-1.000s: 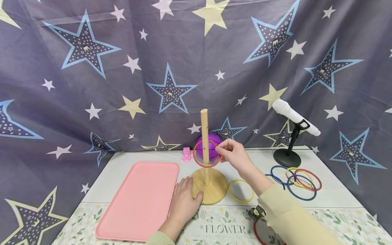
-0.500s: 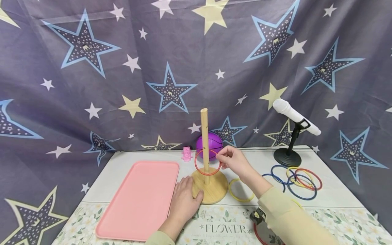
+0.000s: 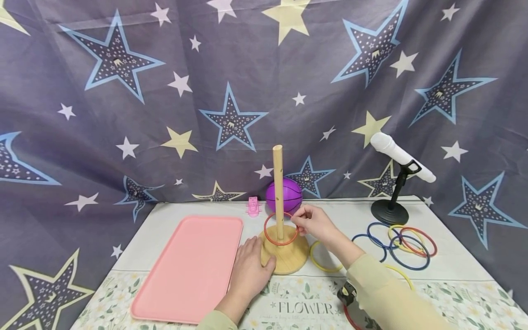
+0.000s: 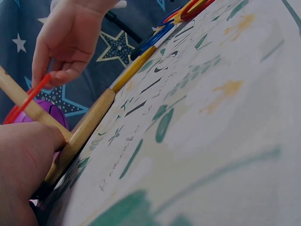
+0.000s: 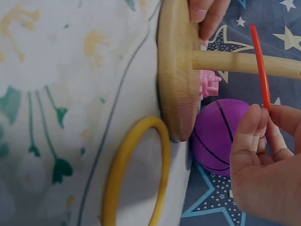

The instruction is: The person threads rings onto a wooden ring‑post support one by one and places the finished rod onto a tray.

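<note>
A wooden peg (image 3: 278, 178) rises from a round wooden base (image 3: 290, 262). My right hand (image 3: 316, 225) pinches the right side of a red ring (image 3: 281, 244) between thumb and fingertips. The peg passes through this ring, which is held low on it, above the base. In the right wrist view, the red ring (image 5: 262, 68) encircles the peg (image 5: 225, 61). My left hand (image 3: 250, 271) rests on the left edge of the base, fingers extended and thumb at its front. A yellow ring (image 3: 327, 271) lies on the table just right of the base.
Left of the base lies a pink tray (image 3: 187, 270). Behind the peg are a purple ball (image 3: 292, 195) and a small pink toy (image 3: 253, 207). At right, several blue (image 3: 408, 267), yellow and red rings overlap, near a white microphone (image 3: 404, 158) on a black stand (image 3: 389, 211).
My right hand has moved down, lowering the red ring along the peg toward the base. My left hand stays on the base. The head view shifts slightly.
</note>
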The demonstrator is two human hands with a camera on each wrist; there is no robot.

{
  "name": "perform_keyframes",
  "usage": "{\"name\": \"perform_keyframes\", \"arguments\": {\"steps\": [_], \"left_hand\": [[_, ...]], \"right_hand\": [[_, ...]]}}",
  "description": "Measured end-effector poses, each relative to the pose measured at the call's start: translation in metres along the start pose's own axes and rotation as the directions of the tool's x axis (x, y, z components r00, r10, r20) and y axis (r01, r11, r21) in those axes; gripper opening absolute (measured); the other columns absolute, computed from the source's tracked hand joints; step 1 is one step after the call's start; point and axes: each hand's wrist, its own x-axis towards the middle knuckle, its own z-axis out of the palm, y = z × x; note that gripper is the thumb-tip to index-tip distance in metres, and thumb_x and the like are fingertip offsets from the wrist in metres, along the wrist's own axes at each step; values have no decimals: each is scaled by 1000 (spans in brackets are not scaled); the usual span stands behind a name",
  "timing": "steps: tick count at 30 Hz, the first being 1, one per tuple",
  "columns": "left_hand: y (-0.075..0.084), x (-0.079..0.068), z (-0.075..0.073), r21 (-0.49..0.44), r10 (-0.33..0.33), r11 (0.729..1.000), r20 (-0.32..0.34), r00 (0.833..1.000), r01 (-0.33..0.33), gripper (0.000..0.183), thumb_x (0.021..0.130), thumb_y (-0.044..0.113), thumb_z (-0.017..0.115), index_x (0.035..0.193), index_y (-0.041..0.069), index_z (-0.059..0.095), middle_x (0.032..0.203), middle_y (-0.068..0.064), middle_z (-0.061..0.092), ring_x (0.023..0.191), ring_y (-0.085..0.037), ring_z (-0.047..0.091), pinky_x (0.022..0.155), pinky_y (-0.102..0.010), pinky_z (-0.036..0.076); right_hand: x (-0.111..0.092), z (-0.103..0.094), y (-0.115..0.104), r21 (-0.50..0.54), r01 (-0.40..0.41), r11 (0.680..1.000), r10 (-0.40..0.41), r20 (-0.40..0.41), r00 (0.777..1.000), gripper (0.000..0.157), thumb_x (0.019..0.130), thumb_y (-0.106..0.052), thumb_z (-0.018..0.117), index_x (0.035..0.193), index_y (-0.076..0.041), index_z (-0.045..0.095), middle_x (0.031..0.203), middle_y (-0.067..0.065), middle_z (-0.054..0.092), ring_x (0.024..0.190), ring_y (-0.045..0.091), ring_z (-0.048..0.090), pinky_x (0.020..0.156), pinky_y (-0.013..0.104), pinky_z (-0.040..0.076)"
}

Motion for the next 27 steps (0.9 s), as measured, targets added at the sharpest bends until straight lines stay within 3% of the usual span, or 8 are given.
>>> {"name": "perform_keyframes", "arguments": {"steps": [15, 27], "left_hand": [[-1, 1, -1, -10, -32, 999, 51, 998, 32, 71, 101, 33, 75, 151, -13, 56, 157, -34, 53, 151, -51, 46, 130, -65, 28], [-3, 1, -5, 28, -57, 998, 45, 997, 56, 68, 100, 36, 75, 152, -6, 60, 154, -24, 62, 149, -43, 53, 128, -74, 21]], "right_hand": [[-1, 3, 19, -46, -77, 996, 78, 17, 997, 6, 101, 1, 72, 98, 2, 67, 73, 6, 60, 64, 13, 58, 59, 23, 56], [2, 11, 32, -124, -112, 986, 114, 14, 993, 8, 102, -2, 74, 96, -1, 68, 78, 9, 63, 67, 15, 60, 62, 27, 60]]}}
